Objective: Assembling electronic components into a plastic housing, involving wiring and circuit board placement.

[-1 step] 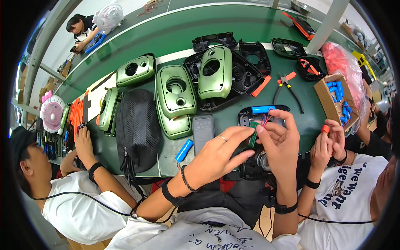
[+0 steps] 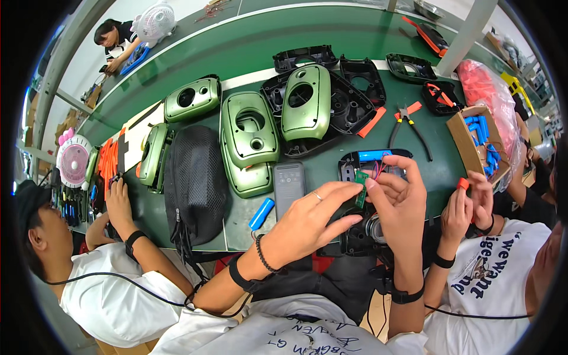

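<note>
A small green circuit board [image 2: 360,188] with thin wires is held up between my hands. The fingertips of my left hand [image 2: 322,214] press its left side, with the thumb lower and apart from them. My right hand [image 2: 395,204] has its thumb on the board's right edge and its other fingers curled behind. Thin red and dark wires [image 2: 378,167] run up from the board near the right fingers. Beneath lies an open black housing [image 2: 349,163] with a blue cylindrical cell [image 2: 374,155] in it. A round metallic part [image 2: 374,228] shows partly behind my right hand.
Green shells [image 2: 249,127] and black housings [image 2: 355,109] lie beyond my hands. To their left are a grey slab-shaped device [image 2: 289,182], a loose blue cell [image 2: 261,214] and a black mesh bag [image 2: 197,183]. Pliers [image 2: 408,127] and a carton of cells [image 2: 473,139] lie right. Co-workers sit on both sides.
</note>
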### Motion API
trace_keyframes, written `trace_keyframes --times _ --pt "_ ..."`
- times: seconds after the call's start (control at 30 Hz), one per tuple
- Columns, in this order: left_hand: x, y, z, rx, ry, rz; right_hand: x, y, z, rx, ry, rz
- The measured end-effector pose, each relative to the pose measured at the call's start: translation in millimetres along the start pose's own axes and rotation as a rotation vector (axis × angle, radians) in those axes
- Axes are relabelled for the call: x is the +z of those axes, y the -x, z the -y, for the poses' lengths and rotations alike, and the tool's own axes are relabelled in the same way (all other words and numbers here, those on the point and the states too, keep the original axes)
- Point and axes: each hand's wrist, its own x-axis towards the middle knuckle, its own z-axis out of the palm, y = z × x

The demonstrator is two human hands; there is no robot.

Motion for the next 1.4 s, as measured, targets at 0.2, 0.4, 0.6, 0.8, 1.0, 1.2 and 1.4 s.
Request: trace_keyframes --times 0.2,0.4,0.6,0.8,1.0,1.2,1.4 --pt "-21.9 -7.9 17.2 -0.053 -0.117 0.095 5.8 -10.8 15.1 -0.015 0.225 -0.014" --pt "-13.1 -25.2 32.3 -0.151 -0.162 0.122 10.8 -30.6 27.5 0.033 0.357 0.014" --pt "-8.1 -29.4 40.7 -0.18 -0.242 0.111 29.7 -39.7 28.5 0.072 0.485 0.006" --pt "-7.1 -26.2 45.7 -0.166 -0.187 0.076 31.0 -36.2 28.9 0.115 0.584 -0.016" --pt "-10.3 -30.0 48.2 -0.121 -0.237 0.054 34.6 -39.8 32.1 0.105 0.589 -0.048" --pt "-4.1 -26.8 50.8 -0.124 -0.223 0.011 25.5 -41.0 24.6 0.077 0.581 0.039" --pt "-4.9 -29.0 47.8 -0.124 -0.207 0.008 26.3 -41.1 29.7 0.109 0.607 0.037"
